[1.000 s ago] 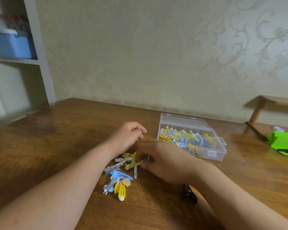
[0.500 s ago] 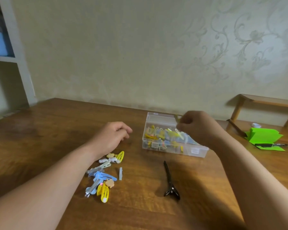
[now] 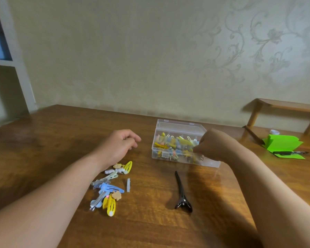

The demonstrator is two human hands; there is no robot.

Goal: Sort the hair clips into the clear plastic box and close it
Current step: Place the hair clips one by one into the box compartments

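Clear box is sitting open toward the table's far edge; right hand is hanging curled over it (grasp: cannot tell); left hand is resting slack beside loose clips, mid-table.

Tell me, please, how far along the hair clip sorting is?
Many clips already lie in the clear box. The right hand is curled over its right end; any clip in it is hidden. Remaining: the pile by the resting left hand, the black clip, and shutting the lid.
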